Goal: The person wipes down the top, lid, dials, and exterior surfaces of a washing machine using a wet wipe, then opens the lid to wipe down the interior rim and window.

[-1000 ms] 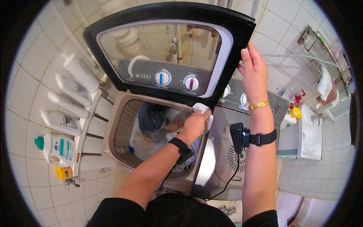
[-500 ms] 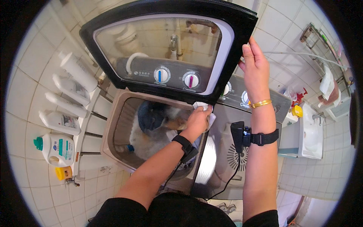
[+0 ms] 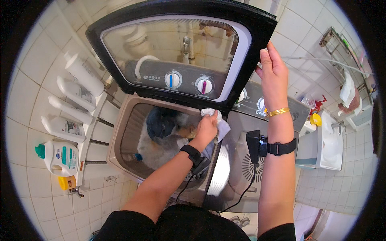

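My left hand (image 3: 205, 131) is closed on a white cloth (image 3: 222, 127) at the back right corner of the wash tub (image 3: 114, 149). Part of the cloth bunches above my fingers, and part hangs over the tub's right rim. With my right hand (image 3: 274, 74) I grip the right edge of the raised black-framed lid (image 3: 257, 44), which has a see-through window. Foamy water (image 3: 149, 154) fills the tub, with dark blue clothing (image 3: 158, 124) and some tan and pale fabric in it. A small blue item (image 3: 138, 157) lies by the tub's left wall.
Right of the tub is the machine's grey top (image 3: 237, 160), with a control panel (image 3: 251, 96) behind it. Several white bottles (image 3: 66, 129) and a green-capped detergent jug (image 3: 62, 158) line a shelf on the left. At the right stands a white washbasin (image 3: 331, 146). Cables hang from my wrist straps.
My left hand has shifted slightly left and nearer, and more of the white cloth shows around it. My right hand still holds the lid up.
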Demonstrator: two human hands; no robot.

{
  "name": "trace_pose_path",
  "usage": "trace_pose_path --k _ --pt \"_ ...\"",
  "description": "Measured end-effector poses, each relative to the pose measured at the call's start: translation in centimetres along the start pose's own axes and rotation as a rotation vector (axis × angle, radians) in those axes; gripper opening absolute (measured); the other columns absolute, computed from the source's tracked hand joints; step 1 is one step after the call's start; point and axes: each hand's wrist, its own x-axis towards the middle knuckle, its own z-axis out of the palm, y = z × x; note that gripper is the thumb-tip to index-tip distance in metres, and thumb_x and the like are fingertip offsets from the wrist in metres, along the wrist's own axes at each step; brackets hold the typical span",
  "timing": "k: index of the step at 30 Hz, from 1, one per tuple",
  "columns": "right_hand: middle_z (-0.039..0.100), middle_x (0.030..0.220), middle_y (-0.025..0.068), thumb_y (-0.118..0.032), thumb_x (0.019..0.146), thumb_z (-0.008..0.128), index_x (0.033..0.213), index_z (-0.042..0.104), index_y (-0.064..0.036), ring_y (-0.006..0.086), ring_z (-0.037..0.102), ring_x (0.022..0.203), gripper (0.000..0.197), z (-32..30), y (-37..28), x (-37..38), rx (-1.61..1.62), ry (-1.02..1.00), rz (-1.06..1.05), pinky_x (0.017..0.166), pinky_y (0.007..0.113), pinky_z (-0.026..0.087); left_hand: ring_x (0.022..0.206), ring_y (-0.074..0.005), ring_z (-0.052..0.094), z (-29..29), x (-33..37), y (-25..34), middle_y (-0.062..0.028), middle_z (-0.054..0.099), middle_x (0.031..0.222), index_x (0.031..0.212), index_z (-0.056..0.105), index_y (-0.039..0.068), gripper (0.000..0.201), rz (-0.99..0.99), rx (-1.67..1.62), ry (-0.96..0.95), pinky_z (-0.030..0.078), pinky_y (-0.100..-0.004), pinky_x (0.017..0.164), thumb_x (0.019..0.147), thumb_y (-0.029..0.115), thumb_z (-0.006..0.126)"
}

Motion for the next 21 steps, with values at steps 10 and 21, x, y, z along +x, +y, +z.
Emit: trace_pose_path --k 10,21 --pt "0.058 0.084 -0.0032 -0.025 0.101 0.058 0.141 0.053 -0.008 0.0057 0.05 0.069 0.044 -0.3 -0.2 -0.1 0.032 -0.009 0.085 0.063 0.023 0.046 0.106 -0.0396 0.059 -2.3 -1.6 0.7 -0.019 0.06 0.114 0.14 0.053 0.016 0.055 0.074 0.459 -0.111 0.05 -0.0462 0.089 0.086 0.005 0.057" --pt "0.056 0.077 -0.001 -0.027 0.101 0.058 0.141 0.054 -0.007 0.0072 0.05 0.066 0.044 -0.5 0.4 0.2 -0.02 -0.016 0.0 0.062 0.025 0.046 0.099 -0.0459 0.061 0.7 -1.7 1.1 -0.0283 0.059 0.117 0.144 0.048 0.015 0.054 -0.12 0.364 -0.286 0.051 -0.0496 0.083 0.09 0.008 0.053"
